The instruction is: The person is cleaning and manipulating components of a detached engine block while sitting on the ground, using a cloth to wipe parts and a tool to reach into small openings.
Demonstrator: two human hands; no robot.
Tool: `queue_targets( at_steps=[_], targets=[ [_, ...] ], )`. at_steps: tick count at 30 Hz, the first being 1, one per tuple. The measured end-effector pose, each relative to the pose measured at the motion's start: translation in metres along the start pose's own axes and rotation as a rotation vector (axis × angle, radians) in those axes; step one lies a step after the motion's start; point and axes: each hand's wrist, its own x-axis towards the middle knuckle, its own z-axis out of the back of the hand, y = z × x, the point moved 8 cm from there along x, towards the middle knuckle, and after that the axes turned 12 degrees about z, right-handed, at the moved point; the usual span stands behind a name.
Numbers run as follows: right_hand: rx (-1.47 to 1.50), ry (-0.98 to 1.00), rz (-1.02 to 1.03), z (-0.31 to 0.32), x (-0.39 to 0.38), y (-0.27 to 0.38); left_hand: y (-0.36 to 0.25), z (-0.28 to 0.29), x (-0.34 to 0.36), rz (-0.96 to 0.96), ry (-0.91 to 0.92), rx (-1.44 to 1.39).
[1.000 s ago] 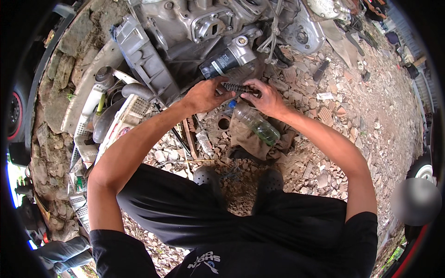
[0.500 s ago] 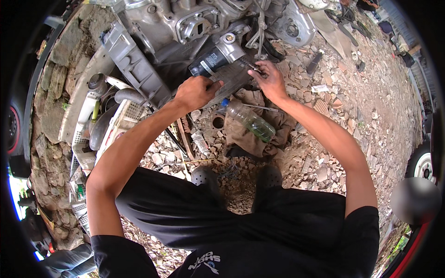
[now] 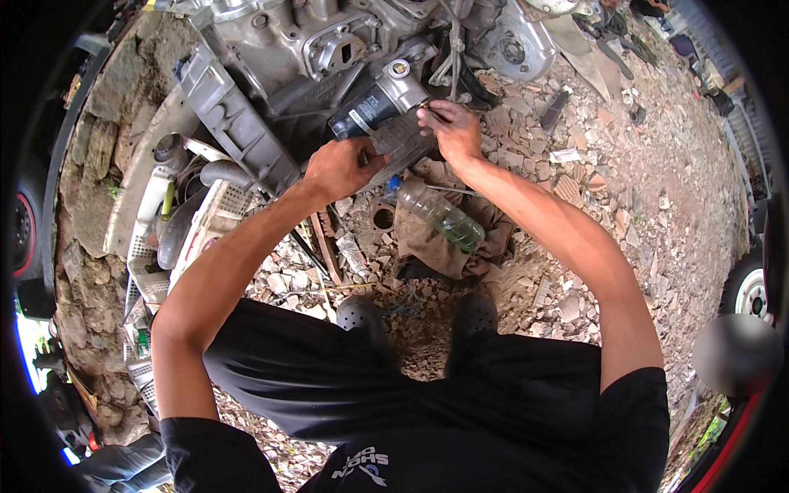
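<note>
My left hand (image 3: 341,170) is closed at the lower left edge of a ribbed dark-grey piece (image 3: 404,141), thumb along its side; its fingertips are partly hidden. Over the upper right corner of that piece, my right hand (image 3: 456,131) pinches a small thin metal piece (image 3: 424,106), too small to tell exactly. Just behind lies a black cylinder with a label (image 3: 367,111), joined to a silver metal housing (image 3: 401,85) with a round cap. Beyond stands a large grey metal engine block (image 3: 283,45).
A clear plastic bottle (image 3: 440,215) with a blue cap lies on brown cloth (image 3: 423,246) before my feet. A long grey metal pan (image 3: 238,119) leans on the left, beside white perforated plastic parts (image 3: 218,209). Broken rubble (image 3: 592,222) covers the ground.
My right hand has moved left and slightly up, fingertips now over the ribbed piece's upper corner. The ribbed piece, blurred before, shows sharply. My left hand has shifted only slightly.
</note>
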Motion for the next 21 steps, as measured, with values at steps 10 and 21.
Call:
queue_targets(
  at_steps=[10, 21],
  targets=[
    [-0.246, 0.047, -0.106, 0.000, 0.004, 0.000, 0.007, -0.016, 0.004, -0.049, 0.051, -0.051],
    [-0.289, 0.108, -0.191, -0.008, 0.001, 0.004, -0.003, -0.016, -0.002, -0.026, 0.092, 0.078]
  ],
)
